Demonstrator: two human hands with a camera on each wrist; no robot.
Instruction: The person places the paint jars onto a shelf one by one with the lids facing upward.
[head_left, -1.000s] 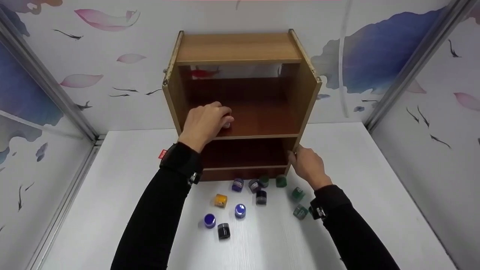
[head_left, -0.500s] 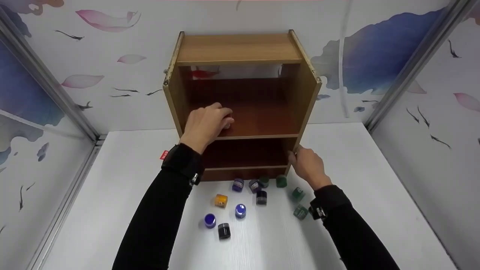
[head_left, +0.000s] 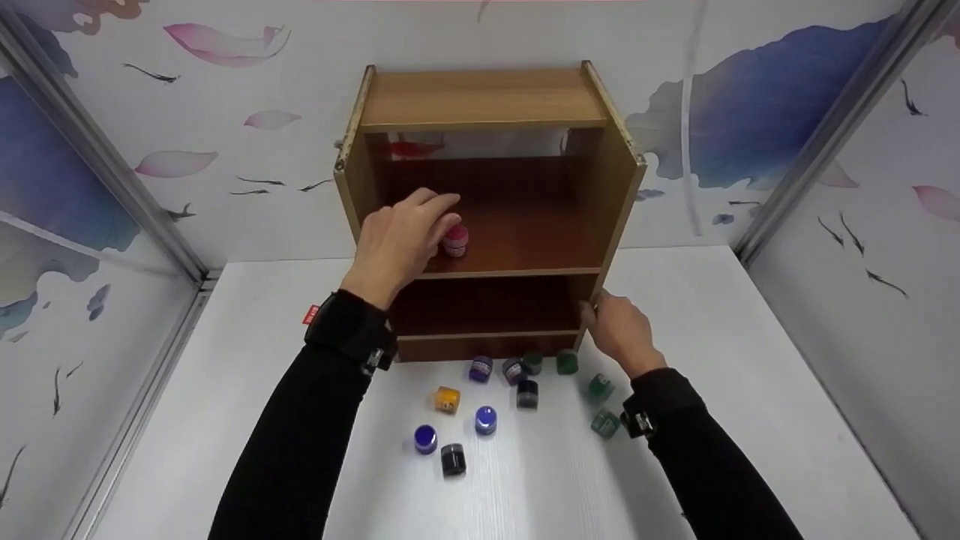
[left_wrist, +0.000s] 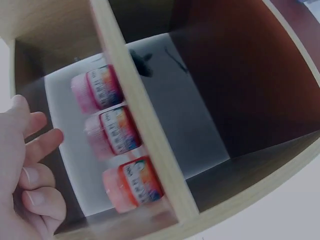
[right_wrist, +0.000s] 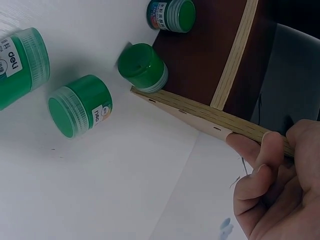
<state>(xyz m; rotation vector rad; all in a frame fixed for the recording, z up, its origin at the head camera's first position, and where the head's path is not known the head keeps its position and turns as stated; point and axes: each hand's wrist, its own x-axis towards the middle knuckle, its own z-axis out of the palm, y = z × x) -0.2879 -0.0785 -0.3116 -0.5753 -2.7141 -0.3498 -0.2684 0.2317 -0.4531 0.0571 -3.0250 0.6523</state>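
A small wooden cabinet [head_left: 480, 97] stands at the back of the table. On its upper shelf [head_left: 532, 240] sits a paint jar with a pinkish-red lid [head_left: 455, 241], beside my left hand [head_left: 401, 240]. In the left wrist view three jars stand in a row: a pink jar [left_wrist: 97, 88], a deeper pink jar [left_wrist: 114, 131] and an orange-red jar [left_wrist: 133, 184]. The left hand's fingers are loosely bent and apart from them, holding nothing. My right hand [head_left: 621, 334] grips the front edge of the cabinet's right side panel [right_wrist: 200, 114], fingers outside and thumb at the inner side.
Several paint jars lie or stand before the cabinet: a yellow jar [head_left: 448, 400], a black jar [head_left: 453, 460], a blue jar [head_left: 486, 421] and a green jar [head_left: 605, 424] among them. A red tag [head_left: 310, 314] shows left of the cabinet. Patterned walls enclose the white table [head_left: 225, 420].
My left hand has let go of the pinkish-red jar and drawn slightly left and up, uncovering it on the shelf. The right hand keeps its grip on the panel.
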